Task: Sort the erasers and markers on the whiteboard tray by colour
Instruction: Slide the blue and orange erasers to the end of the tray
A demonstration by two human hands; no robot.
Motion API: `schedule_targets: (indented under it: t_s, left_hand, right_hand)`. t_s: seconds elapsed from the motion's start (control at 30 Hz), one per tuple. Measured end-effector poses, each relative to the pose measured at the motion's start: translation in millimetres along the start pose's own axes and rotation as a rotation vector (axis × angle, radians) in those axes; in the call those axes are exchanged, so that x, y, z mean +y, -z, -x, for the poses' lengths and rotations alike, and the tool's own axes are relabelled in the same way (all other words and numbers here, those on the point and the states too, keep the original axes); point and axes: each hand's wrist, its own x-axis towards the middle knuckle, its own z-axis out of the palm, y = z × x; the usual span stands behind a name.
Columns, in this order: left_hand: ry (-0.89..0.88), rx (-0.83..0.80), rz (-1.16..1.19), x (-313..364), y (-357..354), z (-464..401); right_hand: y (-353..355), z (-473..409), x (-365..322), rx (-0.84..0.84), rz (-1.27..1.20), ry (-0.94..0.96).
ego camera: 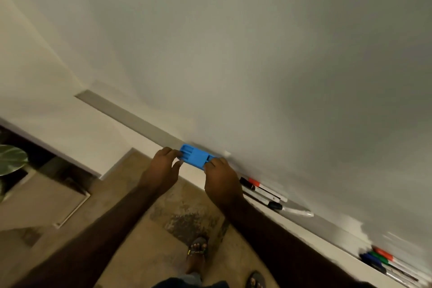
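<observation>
A blue eraser point(195, 156) rests on the grey whiteboard tray point(131, 116), which runs aslant from upper left to lower right. My left hand point(162, 167) grips its left end and my right hand point(221, 176) grips its right end. Just right of my right hand lie a few markers: a red-capped marker point(266, 188) against the board and black-capped markers point(261, 195) beside it. Far down the tray at the lower right sits another cluster with a red marker point(383, 253), a green marker point(379, 259) and a blue marker point(371, 262), blurred.
The whiteboard point(257, 54) fills the upper view. A white wall point(35, 91) lies to the left. Below are a tiled floor point(131, 213), my sandalled feet point(197, 252) and a plant leaf point(11, 159) at the far left edge.
</observation>
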Motion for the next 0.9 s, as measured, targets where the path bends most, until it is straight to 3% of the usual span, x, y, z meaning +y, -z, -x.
schedule_targets:
  t_s: [0.37, 0.73, 0.9]
  left_hand:
    - [0.061, -0.065, -0.044, -61, 16, -58]
    - [0.059, -0.046, -0.067, -84, 3, -60]
    - [0.163, -0.023, -0.087, -80, -3, -58]
  right_hand:
    - [-39, -88, -39, -0.117, 0.04, -0.029]
    - [-71, -103, -39, -0.16, 0.086, -0.065]
    - [-70, -98, -36, -0.134, 0.087, -0.046]
